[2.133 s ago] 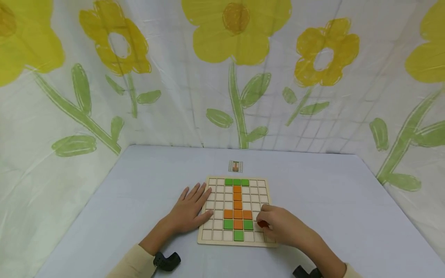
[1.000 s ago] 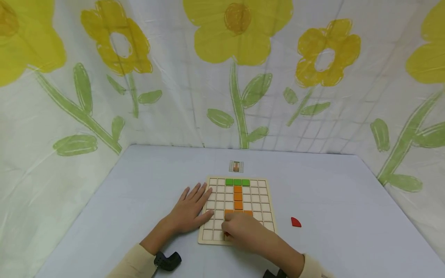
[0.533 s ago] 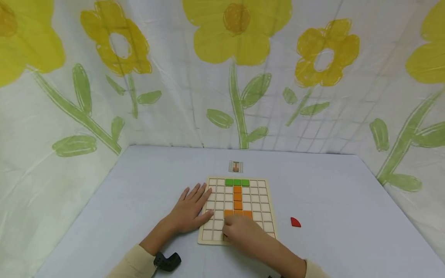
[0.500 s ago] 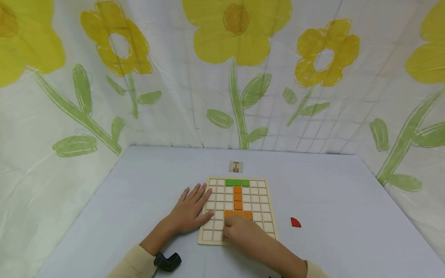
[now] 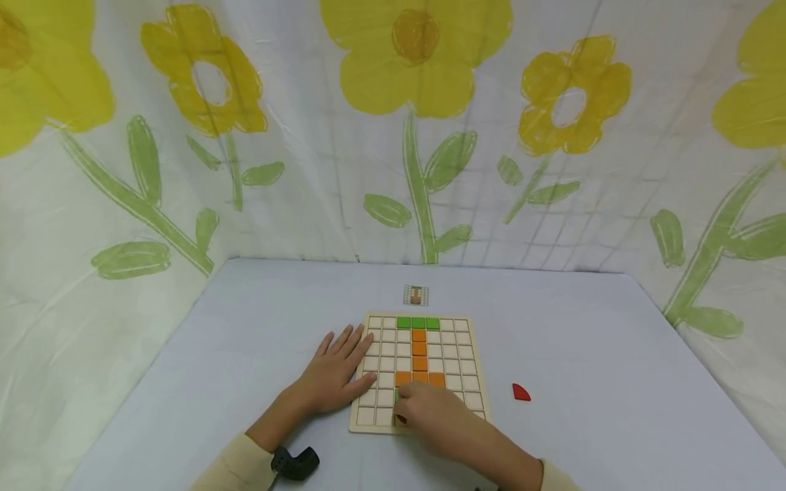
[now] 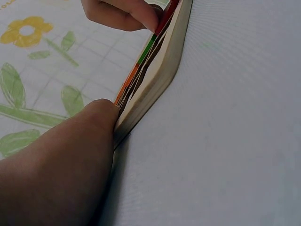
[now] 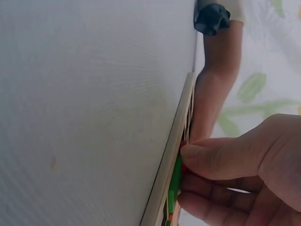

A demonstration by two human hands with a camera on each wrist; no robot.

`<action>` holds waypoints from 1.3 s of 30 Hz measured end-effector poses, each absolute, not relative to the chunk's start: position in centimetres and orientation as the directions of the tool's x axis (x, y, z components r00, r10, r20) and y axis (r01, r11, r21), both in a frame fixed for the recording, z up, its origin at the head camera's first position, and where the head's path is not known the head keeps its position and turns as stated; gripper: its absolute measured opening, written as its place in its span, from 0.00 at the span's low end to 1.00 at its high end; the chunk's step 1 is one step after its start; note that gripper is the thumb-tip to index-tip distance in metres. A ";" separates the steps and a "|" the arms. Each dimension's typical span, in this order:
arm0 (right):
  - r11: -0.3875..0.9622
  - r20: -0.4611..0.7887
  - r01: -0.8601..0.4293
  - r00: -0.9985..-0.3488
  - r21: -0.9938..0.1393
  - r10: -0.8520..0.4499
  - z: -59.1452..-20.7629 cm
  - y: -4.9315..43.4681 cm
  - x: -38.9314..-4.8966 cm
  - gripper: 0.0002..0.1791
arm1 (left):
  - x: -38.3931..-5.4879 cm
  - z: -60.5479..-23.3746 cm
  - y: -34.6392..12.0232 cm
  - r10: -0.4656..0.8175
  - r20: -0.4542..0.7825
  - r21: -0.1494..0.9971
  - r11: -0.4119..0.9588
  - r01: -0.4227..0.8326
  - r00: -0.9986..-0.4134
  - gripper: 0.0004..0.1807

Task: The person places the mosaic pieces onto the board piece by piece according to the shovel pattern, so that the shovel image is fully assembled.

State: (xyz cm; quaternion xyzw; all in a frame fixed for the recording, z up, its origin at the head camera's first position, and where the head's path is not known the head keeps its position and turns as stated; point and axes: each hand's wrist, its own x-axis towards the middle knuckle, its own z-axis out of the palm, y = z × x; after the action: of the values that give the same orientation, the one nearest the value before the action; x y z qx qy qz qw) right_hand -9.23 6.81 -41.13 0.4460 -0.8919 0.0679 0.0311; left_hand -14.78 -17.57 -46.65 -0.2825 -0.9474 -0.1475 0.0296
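A wooden grid board lies on the table, with green tiles along its top row and orange tiles down the middle. My left hand rests flat over the board's left edge, fingers spread. Over the lower middle of the board, my right hand pinches a small red piece between thumb and fingers, at a cell in the bottom row. The right wrist view has this red piece beside a green tile. My right hand covers several lower tiles in the head view.
A red quarter-circle piece lies on the table right of the board. Behind the board is a small pattern card. A flower-printed white curtain hangs beyond the table's far edge.
My right hand has moved left from the board's right side to its lower middle with the red piece, uncovering the red quarter-circle on the table. Lately it barely moves. My left hand stays put.
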 end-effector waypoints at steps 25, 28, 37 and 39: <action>0.475 0.199 -0.880 -0.462 0.022 -0.864 -42.0 9.2 -7.5 0.13 | -14.8 -47.2 -17.4 0.517 0.134 0.276 0.799 0.533 -0.845 0.42; 0.463 0.197 -0.881 -0.438 0.101 -0.877 -42.4 9.8 -6.7 0.27 | -14.7 -47.2 -17.4 0.524 0.121 0.274 0.799 0.535 -0.843 0.43; 0.503 0.054 -0.862 -0.500 0.067 -0.864 -43.2 11.4 -5.1 0.37 | -14.8 -47.2 -17.5 0.514 0.136 0.248 0.810 0.532 -0.847 0.43; 0.498 0.051 -0.864 -0.495 0.074 -0.867 -43.2 11.5 -5.2 0.37 | -14.8 -47.1 -17.5 0.513 0.138 0.248 0.810 0.531 -0.847 0.43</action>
State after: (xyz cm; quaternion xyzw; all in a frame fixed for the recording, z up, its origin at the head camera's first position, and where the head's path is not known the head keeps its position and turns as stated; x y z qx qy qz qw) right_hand -5.15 11.48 -43.22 0.5006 -0.8645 -0.0191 0.0407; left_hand -14.78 -17.46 -47.11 -0.2743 -0.9509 -0.1399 0.0320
